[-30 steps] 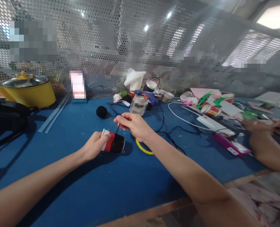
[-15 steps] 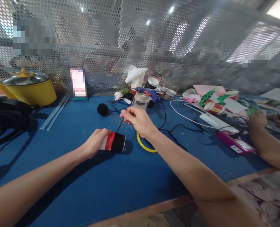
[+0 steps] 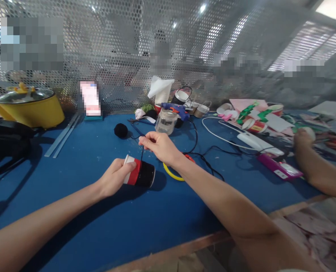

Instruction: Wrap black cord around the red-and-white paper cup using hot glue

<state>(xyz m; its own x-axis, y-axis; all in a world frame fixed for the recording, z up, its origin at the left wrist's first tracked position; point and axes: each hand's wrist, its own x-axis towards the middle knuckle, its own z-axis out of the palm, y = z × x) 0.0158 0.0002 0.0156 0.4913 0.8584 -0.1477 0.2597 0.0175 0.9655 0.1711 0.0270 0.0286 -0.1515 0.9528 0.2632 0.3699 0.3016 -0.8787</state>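
Blue felt-covered worktop (image 3: 145,226): near edge bare, wide free strip between edge and hands.
Left hand (image 3: 115,177): fingers wrapped round red-and-white paper cup half wound in black yarn (image 3: 139,174), cup lying on its side on the worktop, mouth to the right; sits a little nearer and lower than half a second ago.
Right hand (image 3: 160,147): thumb and forefinger pinched shut on thin black yarn strand (image 3: 142,153), strand running almost straight down to the cup; hand lower and closer to the cup than before.
Yellow plastic ring (image 3: 170,173): flat, just behind the right wrist; red ring edge now visible beside it.
Black yarn ball (image 3: 120,130): further back, apart.
Clear glass jar (image 3: 166,122), blue glue gun (image 3: 177,109): near perforated metal screen (image 3: 128,49).
Yellow lidded pot (image 3: 27,107): far left.
Another person's arm (image 3: 318,172): right edge, amid clutter.
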